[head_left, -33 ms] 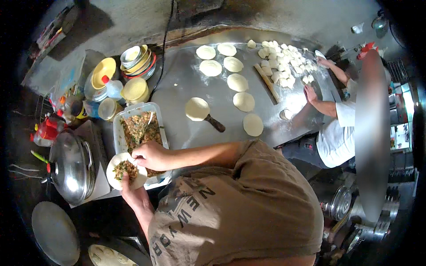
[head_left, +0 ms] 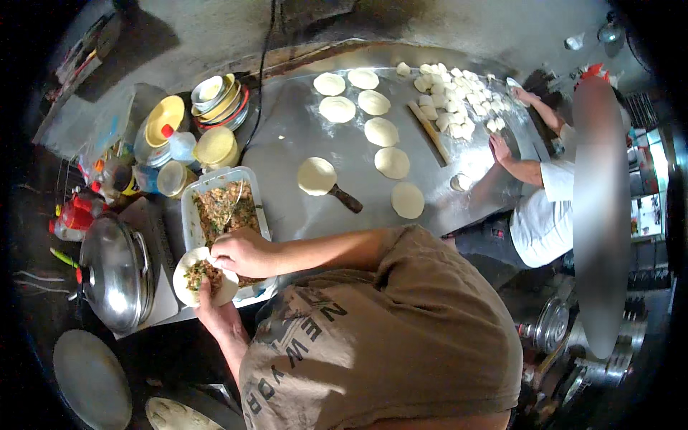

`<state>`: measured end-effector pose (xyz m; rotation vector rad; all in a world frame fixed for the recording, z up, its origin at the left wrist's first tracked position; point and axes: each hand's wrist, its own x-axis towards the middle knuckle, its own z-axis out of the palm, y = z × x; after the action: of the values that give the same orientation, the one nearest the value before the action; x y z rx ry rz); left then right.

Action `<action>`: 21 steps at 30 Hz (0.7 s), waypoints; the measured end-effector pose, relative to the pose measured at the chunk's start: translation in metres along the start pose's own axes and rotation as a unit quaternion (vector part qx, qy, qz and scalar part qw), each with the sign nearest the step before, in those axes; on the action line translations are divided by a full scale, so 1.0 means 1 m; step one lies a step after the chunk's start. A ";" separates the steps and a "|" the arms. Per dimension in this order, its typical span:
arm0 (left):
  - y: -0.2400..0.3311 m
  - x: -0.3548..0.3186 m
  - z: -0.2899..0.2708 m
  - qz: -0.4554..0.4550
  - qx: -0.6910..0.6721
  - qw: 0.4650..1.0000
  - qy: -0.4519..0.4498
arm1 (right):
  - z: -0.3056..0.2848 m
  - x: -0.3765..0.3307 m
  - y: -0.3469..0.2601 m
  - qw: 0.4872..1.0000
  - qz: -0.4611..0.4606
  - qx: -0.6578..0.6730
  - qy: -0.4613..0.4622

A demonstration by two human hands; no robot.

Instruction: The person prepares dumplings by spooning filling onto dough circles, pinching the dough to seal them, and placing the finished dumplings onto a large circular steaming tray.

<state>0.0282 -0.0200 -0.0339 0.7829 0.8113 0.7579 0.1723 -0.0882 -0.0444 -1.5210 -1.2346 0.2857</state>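
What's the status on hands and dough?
Left hand holding dough round, thumb on filling. Right hand pinching dough's edge. Tub close by, nothing seen blocking.

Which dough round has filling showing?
The dough round held in the left hand, right hand at its edge; the rounds on the metal table look bare.

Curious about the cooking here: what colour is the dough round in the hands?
The dough round is pale creamy white, best seen in the head view.
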 end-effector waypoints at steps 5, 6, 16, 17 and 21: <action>-0.003 -0.006 0.010 -0.012 0.011 0.998 -0.061 | -0.021 0.005 -0.011 0.995 0.057 0.076 0.031; -0.003 -0.003 0.010 -0.044 0.001 0.997 -0.058 | -0.022 0.009 -0.001 0.980 0.160 0.121 -0.003; 0.020 -0.005 0.020 -0.109 0.065 0.988 -0.086 | -0.041 0.028 -0.016 0.991 -0.118 -0.053 -0.031; 0.023 -0.005 0.021 -0.122 0.065 0.985 -0.100 | -0.048 0.035 -0.016 0.994 -0.018 -0.001 -0.110; 0.019 0.003 0.025 -0.155 0.065 0.975 -0.148 | -0.060 0.029 -0.023 0.978 -0.090 -0.081 -0.169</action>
<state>0.0455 -0.0156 -0.0078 0.8384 0.6946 0.3027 0.2163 -0.1026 0.0087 -1.5263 -1.6901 0.3382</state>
